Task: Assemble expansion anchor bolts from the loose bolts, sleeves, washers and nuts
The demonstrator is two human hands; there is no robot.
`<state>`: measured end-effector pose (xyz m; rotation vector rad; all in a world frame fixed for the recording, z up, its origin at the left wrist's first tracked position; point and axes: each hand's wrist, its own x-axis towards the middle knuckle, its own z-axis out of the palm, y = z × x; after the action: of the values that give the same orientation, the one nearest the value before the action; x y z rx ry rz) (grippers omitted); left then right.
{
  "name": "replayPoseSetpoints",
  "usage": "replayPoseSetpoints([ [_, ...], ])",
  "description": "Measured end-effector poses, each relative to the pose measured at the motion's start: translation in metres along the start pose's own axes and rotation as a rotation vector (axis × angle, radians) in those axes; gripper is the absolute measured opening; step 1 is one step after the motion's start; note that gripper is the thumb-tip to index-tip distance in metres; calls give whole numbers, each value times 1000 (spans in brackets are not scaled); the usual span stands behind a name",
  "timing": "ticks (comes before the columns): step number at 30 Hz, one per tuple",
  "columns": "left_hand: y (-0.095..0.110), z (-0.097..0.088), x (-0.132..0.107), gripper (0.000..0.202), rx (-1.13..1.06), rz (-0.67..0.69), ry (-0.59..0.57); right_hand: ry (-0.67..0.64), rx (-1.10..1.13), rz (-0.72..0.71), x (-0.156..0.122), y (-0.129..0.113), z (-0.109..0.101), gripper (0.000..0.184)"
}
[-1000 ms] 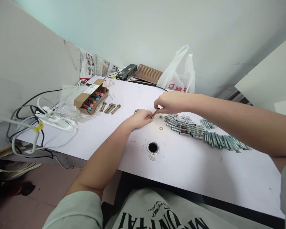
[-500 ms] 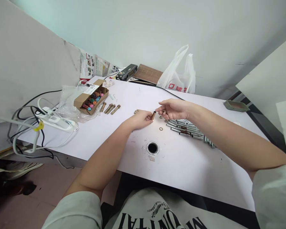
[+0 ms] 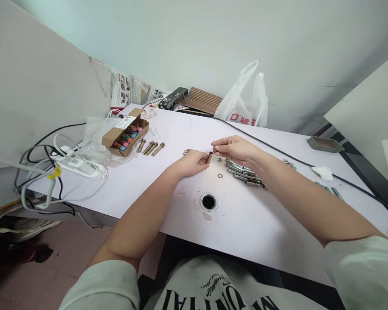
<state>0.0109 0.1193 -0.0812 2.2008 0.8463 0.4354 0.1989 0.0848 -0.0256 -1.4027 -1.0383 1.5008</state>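
My left hand (image 3: 195, 163) is closed on a brass-coloured metal sleeve (image 3: 210, 157), held tilted with its open end up. Just above that end, my right hand (image 3: 234, 148) pinches a small nut-like metal piece (image 3: 214, 149); its exact shape is too small to tell. Below the right hand, nuts (image 3: 226, 163) and a flat washer (image 3: 220, 175) lie on the white table. Beside them is a pile of silver metal sleeves (image 3: 244, 173), partly behind my right forearm. Some brass-coloured pieces (image 3: 186, 151) lie behind my left hand.
Several assembled brass-coloured expansion bolts (image 3: 158, 149) lie beside a cardboard box (image 3: 111, 137) of colourful caps. A power strip (image 3: 80, 162) with cables is at left. A round hole (image 3: 208, 201) opens in the tabletop. A plastic bag (image 3: 242, 110) and green tray (image 3: 325, 144) are farther back.
My right hand has turned from palm-up with loose fingers to a pinch on the small piece, close to the sleeve. My left hand keeps its hold, nearly still.
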Motion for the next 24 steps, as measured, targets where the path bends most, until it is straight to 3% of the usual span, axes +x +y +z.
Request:
replayPoseSetpoints([
  [6, 2, 0, -1, 10, -11, -24, 0, -11, -242, -126, 0, 1, -3, 14],
  [13, 7, 2, 2, 12, 97, -15, 32, 92, -477, -254, 1, -2, -5, 15],
  [19, 5, 5, 3, 13, 142, 4, 27, 105, -450, -259, 2, 4, -8, 18],
  [24, 6, 3, 1, 6, 165, 15, 0, 46, -319, -175, 3, 11, -8, 23],
])
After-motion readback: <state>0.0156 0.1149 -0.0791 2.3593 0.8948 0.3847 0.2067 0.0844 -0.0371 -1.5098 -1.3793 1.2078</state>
